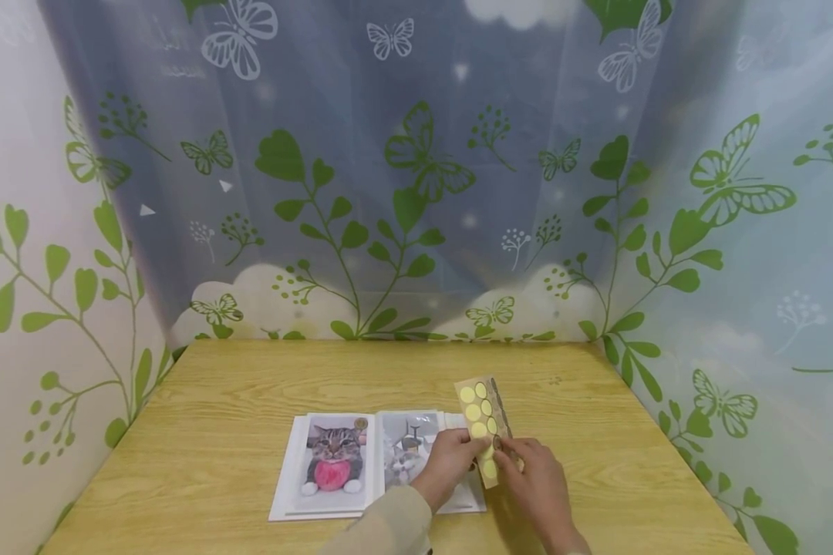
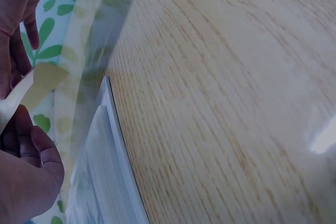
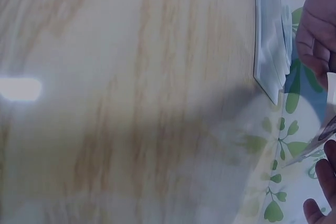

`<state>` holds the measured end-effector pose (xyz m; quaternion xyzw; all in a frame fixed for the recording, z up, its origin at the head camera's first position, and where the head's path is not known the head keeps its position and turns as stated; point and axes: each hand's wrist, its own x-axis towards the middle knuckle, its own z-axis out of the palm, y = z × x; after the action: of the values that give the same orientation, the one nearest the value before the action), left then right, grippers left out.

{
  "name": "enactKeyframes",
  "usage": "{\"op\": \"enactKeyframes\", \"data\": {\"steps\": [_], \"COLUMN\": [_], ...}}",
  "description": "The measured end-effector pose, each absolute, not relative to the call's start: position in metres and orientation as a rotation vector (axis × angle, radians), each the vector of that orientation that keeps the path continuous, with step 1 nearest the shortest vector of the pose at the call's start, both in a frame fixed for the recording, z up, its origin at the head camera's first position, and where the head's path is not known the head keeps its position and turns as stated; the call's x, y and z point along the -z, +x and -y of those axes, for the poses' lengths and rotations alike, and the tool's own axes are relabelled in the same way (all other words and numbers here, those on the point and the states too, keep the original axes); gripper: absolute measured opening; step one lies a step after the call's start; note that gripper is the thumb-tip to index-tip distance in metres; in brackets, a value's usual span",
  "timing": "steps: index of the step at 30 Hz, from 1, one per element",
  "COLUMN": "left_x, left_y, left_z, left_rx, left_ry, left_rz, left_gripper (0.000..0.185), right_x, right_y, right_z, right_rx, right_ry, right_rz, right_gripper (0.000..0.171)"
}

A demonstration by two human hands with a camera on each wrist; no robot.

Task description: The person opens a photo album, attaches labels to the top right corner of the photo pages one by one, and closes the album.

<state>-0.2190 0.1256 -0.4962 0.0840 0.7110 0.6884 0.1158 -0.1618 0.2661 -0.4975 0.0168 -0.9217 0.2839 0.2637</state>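
Observation:
My left hand (image 1: 447, 462) grips a sheet of round gold stickers (image 1: 473, 412), thumb lying over its face, held up above the right side of a photo album. At the sheet's right edge, the thumb and index finger of my right hand (image 1: 537, 482) pinch a round sticker (image 1: 497, 445). The album (image 1: 282, 478) lies spread on the table. On its left page is a cat photo (image 1: 333, 455) with a small round gold sticker (image 1: 361, 423) near the top right corner. Part of the right page's picture (image 1: 406, 435) is hidden by my left hand.
The wood-grain table (image 1: 250, 378) reaches back to a curtain (image 1: 361, 231) printed with leaves and butterflies, which hangs behind it and along both sides. In the left wrist view, the album's edge (image 2: 123, 140) rises slightly above the tabletop.

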Motion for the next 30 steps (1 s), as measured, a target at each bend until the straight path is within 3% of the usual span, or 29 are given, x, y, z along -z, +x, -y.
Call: {"op": "enactKeyframes", "data": {"steps": [18,30], "left_x": [0.5004,0.4987], "left_y": [-0.2197,-0.2178], "left_z": [-0.1246,-0.1256], "left_rx": [-2.034,-2.058], "left_ry": [0.275,0.283], "left_rz": [-1.999,-1.966], "left_gripper": [0.020,0.019], "right_x": [0.4905,0.4906], "right_y": [-0.1632,-0.1635], "right_z": [-0.2577,-0.2571], "right_rx": [-0.948,-0.904], "right_ry": [-0.200,-0.159], "right_rz": [2.602,2.596], "right_gripper": [0.022,0.018]}}
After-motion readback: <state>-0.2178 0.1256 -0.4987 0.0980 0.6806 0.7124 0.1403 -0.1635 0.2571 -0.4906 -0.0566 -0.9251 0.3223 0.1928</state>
